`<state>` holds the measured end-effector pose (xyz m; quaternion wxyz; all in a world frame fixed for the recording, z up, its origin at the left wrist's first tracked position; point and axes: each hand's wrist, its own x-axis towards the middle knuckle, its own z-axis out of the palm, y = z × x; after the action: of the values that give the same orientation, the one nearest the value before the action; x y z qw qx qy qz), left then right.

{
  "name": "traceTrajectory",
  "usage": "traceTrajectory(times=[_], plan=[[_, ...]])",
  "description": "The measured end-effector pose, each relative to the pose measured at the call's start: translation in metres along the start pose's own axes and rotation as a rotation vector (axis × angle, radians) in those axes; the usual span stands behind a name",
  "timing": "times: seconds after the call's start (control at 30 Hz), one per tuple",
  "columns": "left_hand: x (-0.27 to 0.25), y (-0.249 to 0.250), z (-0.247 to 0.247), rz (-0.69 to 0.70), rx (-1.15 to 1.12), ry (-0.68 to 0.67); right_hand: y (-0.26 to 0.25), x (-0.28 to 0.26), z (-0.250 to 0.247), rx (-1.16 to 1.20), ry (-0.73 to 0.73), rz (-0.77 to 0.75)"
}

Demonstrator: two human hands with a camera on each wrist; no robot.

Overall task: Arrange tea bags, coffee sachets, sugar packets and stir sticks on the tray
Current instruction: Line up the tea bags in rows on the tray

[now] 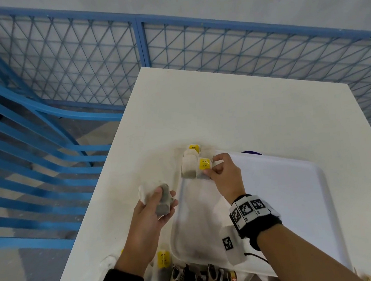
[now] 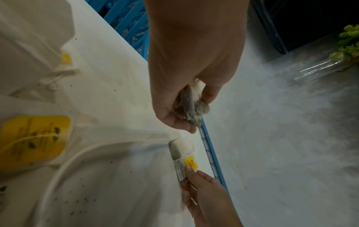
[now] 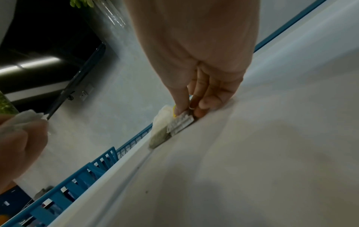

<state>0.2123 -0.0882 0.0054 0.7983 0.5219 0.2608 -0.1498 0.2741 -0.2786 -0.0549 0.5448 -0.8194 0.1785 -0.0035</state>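
A small white paper tea bag with a square yellow tag point(image 1: 203, 167) sits at the far left corner of the shallow white plastic tray point(image 1: 300, 197), tight against two more white paper tea bags point(image 1: 188, 166) that are already lined up along the tray's far edge, one of them also showing a yellow tag. The person's right hand point(image 1: 224, 177) pinches this bag between thumb and forefinger, the other fingers curled in close behind, and appears to be setting it down. To do this well, I would judge, the bag should be lowered flat beside its neighbour with the tag lying on top, then let go gently so the light paper does not drag along or nudge the row out of line. The left hand point(image 1: 151, 210) hovers above the table just left of the tray, fingers curled around a small crumpled clutch of grey-filled tea bags point(image 1: 161, 200), which look ready to be passed across one at a time; holding them loosely would keep strings from tangling. Most of the tray floor is bare. At the near end of the white rectangular table point(image 1: 234, 112) lie more loose tea bags with yellow tags point(image 1: 163, 262) and a row of dark brown and gold coffee sachets point(image 1: 206, 277), all off the tray. Sugar packets and stir sticks I cannot pick out. Beyond the table stand a blue mesh railing point(image 1: 137, 42) and a blue slatted chair point(image 1: 20, 146).
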Motion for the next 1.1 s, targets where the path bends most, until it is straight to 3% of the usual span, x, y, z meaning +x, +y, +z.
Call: traceTrajectory(times=[0.27,0.53,0.6,0.8,0.97,1.1], plan=[[0.001,0.002,0.003,-0.058,-0.076,-0.053,0.001,0.003,0.002,-0.054,0.033,-0.002],[0.001,-0.001,0.006,-0.043,-0.033,-0.052,-0.027,-0.021,0.002,-0.03,0.059,-0.098],[0.0,-0.001,0.008,-0.032,0.001,-0.047,-0.038,-0.032,0.003,0.006,0.01,-0.15],[-0.006,-0.001,0.011,0.081,0.267,-0.105,-0.056,-0.059,0.005,0.01,-0.376,-0.249],[-0.003,-0.002,0.008,0.074,0.317,-0.085,-0.046,-0.055,0.002,0.046,-0.367,-0.13],[-0.002,-0.005,0.005,0.031,0.258,-0.073,-0.033,-0.053,-0.001,0.171,-0.328,0.062]])
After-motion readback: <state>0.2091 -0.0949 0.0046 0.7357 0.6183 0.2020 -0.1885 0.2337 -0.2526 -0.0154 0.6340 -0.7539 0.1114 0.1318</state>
